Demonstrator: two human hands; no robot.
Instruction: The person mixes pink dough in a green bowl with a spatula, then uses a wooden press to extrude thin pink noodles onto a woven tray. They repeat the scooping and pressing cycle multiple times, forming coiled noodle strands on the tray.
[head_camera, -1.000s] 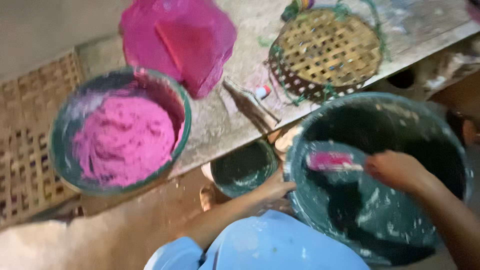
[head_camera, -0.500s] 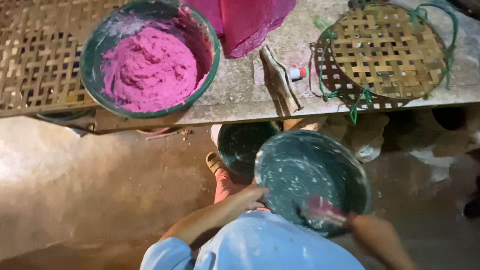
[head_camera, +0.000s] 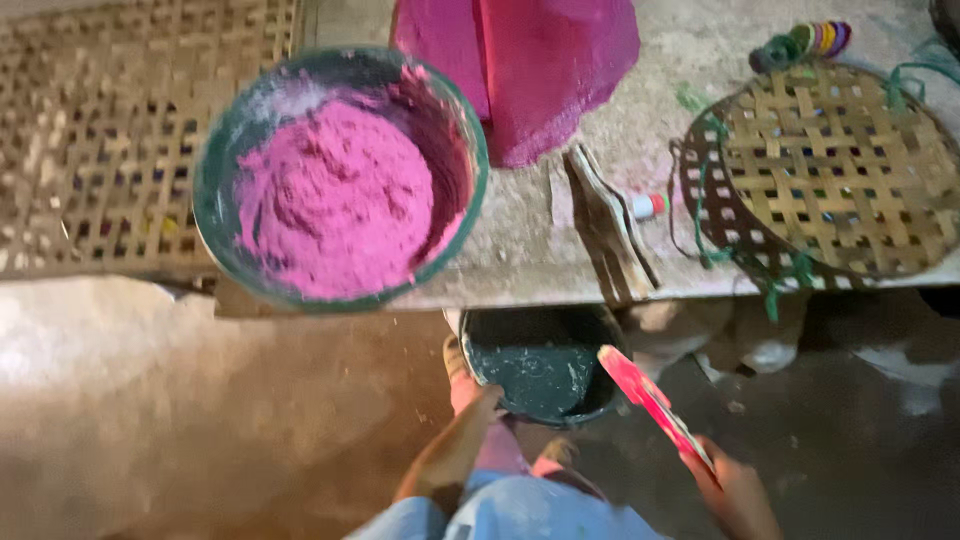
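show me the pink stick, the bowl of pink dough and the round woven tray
pink stick (head_camera: 650, 400), head view, middle of its flat blade
bowl of pink dough (head_camera: 215, 190), head view, left green rim
round woven tray (head_camera: 830, 170), head view, woven centre

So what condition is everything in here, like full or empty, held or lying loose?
Large green bowl: on the table edge, heaped with pink paste.
Small dark bowl: on the floor, nearly empty, smeared.
Pink-coated stick: held by the right hand, tilted.
Left hand: reaching down beside the small bowl's rim.
Round woven tray: flat on the table.
Pink bag: lying on the table.
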